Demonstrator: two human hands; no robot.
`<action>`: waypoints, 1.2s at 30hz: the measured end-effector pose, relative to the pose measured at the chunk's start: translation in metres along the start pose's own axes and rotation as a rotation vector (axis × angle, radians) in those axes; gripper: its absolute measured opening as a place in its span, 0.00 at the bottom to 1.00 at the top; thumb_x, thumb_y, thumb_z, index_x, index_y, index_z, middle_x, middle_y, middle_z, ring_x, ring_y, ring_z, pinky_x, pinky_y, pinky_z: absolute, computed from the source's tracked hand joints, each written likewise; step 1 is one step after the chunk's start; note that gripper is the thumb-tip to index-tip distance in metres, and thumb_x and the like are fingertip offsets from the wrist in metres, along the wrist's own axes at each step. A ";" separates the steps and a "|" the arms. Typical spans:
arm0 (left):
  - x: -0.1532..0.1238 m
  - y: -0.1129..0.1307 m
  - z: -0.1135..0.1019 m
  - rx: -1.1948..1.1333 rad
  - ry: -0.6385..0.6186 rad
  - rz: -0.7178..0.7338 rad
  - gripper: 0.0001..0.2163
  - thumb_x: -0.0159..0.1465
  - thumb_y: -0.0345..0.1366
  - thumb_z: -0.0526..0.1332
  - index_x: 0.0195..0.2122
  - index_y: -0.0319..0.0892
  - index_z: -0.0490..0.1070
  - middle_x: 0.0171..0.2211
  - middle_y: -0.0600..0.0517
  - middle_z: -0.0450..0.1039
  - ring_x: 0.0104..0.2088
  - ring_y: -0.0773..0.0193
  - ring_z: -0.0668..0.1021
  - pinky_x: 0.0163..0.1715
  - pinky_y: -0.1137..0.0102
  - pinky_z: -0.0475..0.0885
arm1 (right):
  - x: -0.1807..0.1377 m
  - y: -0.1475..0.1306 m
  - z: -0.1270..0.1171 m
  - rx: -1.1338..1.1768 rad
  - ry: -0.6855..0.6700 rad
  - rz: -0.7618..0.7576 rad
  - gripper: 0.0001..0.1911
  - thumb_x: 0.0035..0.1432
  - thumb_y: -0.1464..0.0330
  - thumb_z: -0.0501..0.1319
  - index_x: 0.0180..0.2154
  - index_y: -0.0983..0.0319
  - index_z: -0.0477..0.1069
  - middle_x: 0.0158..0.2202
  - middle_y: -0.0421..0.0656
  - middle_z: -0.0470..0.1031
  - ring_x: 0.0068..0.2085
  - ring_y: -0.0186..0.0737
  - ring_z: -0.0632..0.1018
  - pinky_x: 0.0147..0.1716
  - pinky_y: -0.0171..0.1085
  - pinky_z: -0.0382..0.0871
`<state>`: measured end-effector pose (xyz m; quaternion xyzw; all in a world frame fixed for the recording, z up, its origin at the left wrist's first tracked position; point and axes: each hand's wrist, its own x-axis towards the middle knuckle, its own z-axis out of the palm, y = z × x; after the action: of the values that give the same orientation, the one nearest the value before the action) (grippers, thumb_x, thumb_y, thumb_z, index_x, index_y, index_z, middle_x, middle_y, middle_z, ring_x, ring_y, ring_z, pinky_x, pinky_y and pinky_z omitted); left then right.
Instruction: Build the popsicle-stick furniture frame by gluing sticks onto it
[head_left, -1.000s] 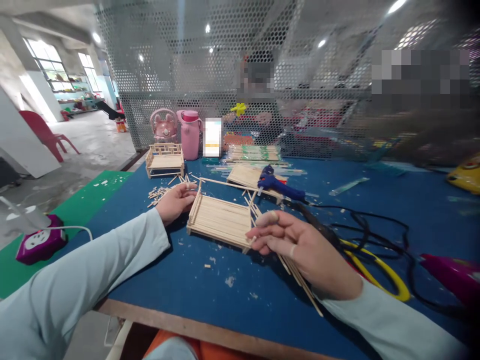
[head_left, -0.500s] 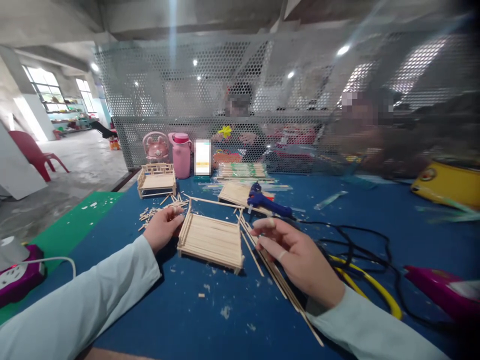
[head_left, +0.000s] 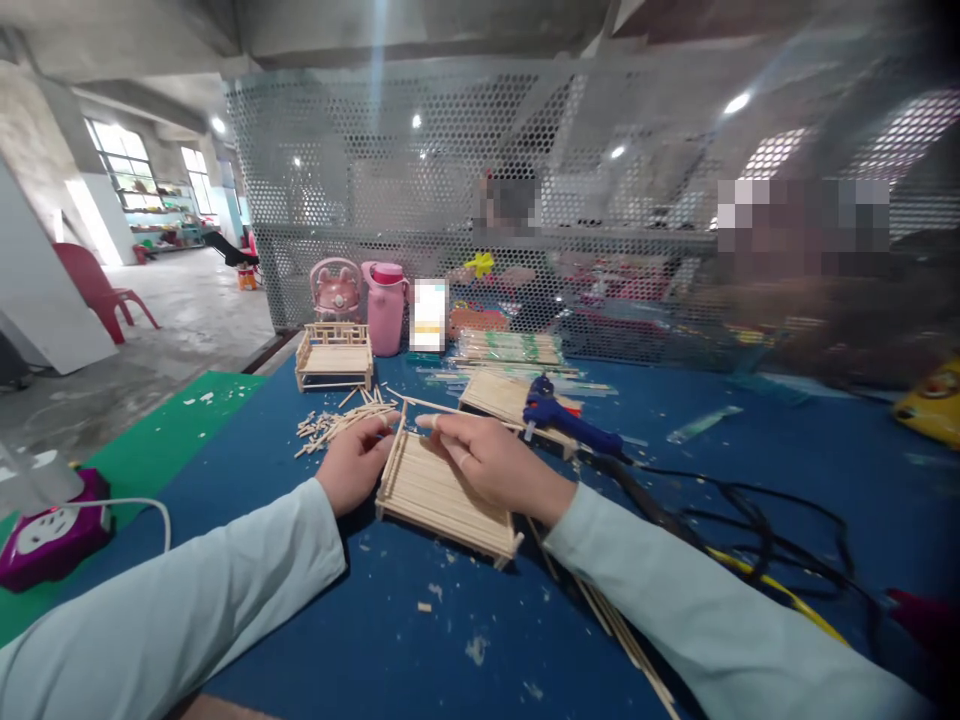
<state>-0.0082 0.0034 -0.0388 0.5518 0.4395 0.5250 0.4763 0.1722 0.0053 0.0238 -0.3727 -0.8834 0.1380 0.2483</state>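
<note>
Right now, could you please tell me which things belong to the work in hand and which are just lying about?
In hand: stick panel, left hand at its edge, right hand on top.
Lying about: glue gun, loose sticks, small bench, pink bottle, socket block, cables.

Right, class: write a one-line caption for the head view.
Left hand and right hand touch a stick panel on a blue table.

Glue gun (head_left: 566, 424) lies right of stick panel (head_left: 442, 492), miniature bench (head_left: 334, 355) behind-left.
</note>
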 end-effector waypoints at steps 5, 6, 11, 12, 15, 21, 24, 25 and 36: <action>0.000 -0.003 0.000 0.001 -0.023 0.029 0.23 0.53 0.43 0.63 0.47 0.36 0.71 0.36 0.46 0.75 0.36 0.61 0.75 0.38 0.68 0.69 | 0.001 0.000 0.005 -0.067 -0.021 -0.045 0.14 0.60 0.74 0.47 0.37 0.64 0.72 0.34 0.48 0.75 0.35 0.38 0.73 0.35 0.37 0.64; 0.000 -0.003 0.001 0.001 -0.025 0.027 0.23 0.53 0.44 0.63 0.47 0.36 0.71 0.36 0.46 0.75 0.36 0.60 0.75 0.38 0.67 0.69 | 0.002 0.000 0.005 -0.077 -0.029 -0.050 0.14 0.60 0.75 0.47 0.36 0.65 0.71 0.33 0.47 0.74 0.34 0.38 0.72 0.35 0.36 0.63; 0.000 -0.003 0.001 0.020 -0.026 0.046 0.24 0.52 0.46 0.63 0.47 0.36 0.72 0.37 0.45 0.75 0.38 0.59 0.74 0.40 0.67 0.69 | 0.005 -0.001 0.007 -0.110 -0.038 -0.073 0.13 0.60 0.75 0.48 0.36 0.64 0.71 0.31 0.45 0.73 0.33 0.36 0.70 0.34 0.34 0.61; 0.000 -0.003 0.001 0.025 -0.027 0.051 0.24 0.52 0.46 0.63 0.46 0.36 0.72 0.37 0.45 0.75 0.39 0.59 0.74 0.40 0.66 0.68 | 0.006 -0.001 0.007 -0.120 -0.040 -0.073 0.14 0.61 0.75 0.47 0.36 0.64 0.71 0.31 0.45 0.73 0.33 0.36 0.70 0.34 0.34 0.60; -0.001 -0.002 0.000 0.048 -0.035 0.059 0.23 0.53 0.46 0.62 0.46 0.36 0.72 0.39 0.45 0.75 0.40 0.58 0.74 0.42 0.65 0.68 | 0.006 -0.001 0.008 -0.127 -0.041 -0.072 0.14 0.61 0.74 0.47 0.39 0.65 0.71 0.32 0.46 0.73 0.34 0.36 0.70 0.34 0.34 0.61; -0.002 0.002 0.000 0.089 -0.050 0.065 0.21 0.55 0.44 0.61 0.46 0.37 0.73 0.39 0.45 0.75 0.41 0.57 0.74 0.41 0.66 0.68 | 0.007 0.000 0.009 -0.127 -0.040 -0.092 0.15 0.62 0.73 0.47 0.41 0.64 0.71 0.34 0.46 0.74 0.36 0.37 0.71 0.36 0.35 0.61; -0.002 0.003 0.000 0.087 -0.056 0.077 0.20 0.55 0.44 0.61 0.44 0.37 0.73 0.40 0.45 0.75 0.42 0.57 0.73 0.42 0.66 0.68 | 0.008 0.001 0.010 -0.169 -0.043 -0.087 0.15 0.62 0.74 0.46 0.38 0.64 0.71 0.32 0.45 0.73 0.33 0.36 0.70 0.34 0.34 0.61; -0.002 0.003 0.000 0.081 -0.057 0.079 0.20 0.54 0.44 0.61 0.44 0.37 0.73 0.39 0.45 0.75 0.42 0.57 0.73 0.42 0.67 0.68 | 0.008 0.001 0.010 -0.176 -0.043 -0.086 0.14 0.62 0.74 0.46 0.38 0.64 0.71 0.31 0.45 0.72 0.33 0.36 0.70 0.34 0.34 0.61; -0.001 0.002 -0.001 -0.057 0.097 0.012 0.14 0.52 0.37 0.64 0.39 0.38 0.68 0.28 0.53 0.71 0.29 0.68 0.73 0.32 0.72 0.68 | -0.009 -0.012 -0.013 -0.118 -0.007 -0.084 0.13 0.58 0.75 0.47 0.36 0.64 0.70 0.35 0.47 0.75 0.36 0.38 0.73 0.36 0.36 0.65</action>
<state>-0.0090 0.0022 -0.0373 0.5143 0.4438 0.5663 0.4668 0.1770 -0.0088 0.0370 -0.3488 -0.9057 0.0766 0.2283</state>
